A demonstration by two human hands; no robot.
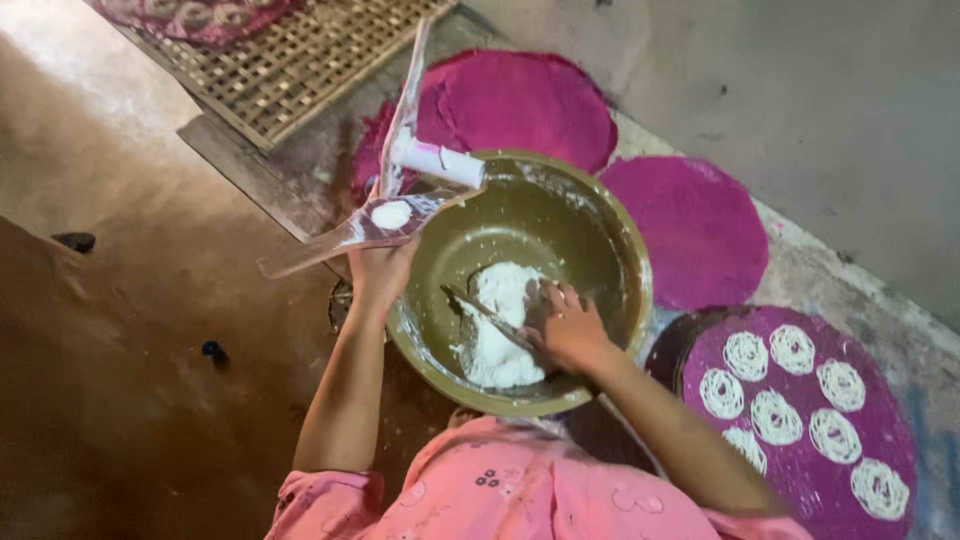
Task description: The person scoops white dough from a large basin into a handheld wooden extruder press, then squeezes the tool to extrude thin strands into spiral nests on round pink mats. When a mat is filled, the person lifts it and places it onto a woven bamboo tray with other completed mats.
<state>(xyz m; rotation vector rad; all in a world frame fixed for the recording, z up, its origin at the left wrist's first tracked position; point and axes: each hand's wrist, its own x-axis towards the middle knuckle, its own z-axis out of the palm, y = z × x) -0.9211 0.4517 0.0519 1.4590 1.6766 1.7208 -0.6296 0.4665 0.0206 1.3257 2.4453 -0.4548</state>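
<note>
Dough in a bowl: right hand grips a spoon in it; left hand grasps a press at the rim.

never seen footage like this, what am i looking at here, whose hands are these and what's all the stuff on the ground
There is one picture, taken by a camera worn on a person's head and looking down, so the two bare arms and the pink sleeves at the bottom are that person's own.

The left hand holds up a clear plastic piping bag with some white paste in it. The right hand is inside a round olive-green metal bowl, gripping a thin flat utensil pushed into a lump of white dough.

Around the bowl lie round magenta cloth-covered mats; the one at lower right carries white spiral coils of piped dough. A woven bamboo tray lies at the top.
</note>
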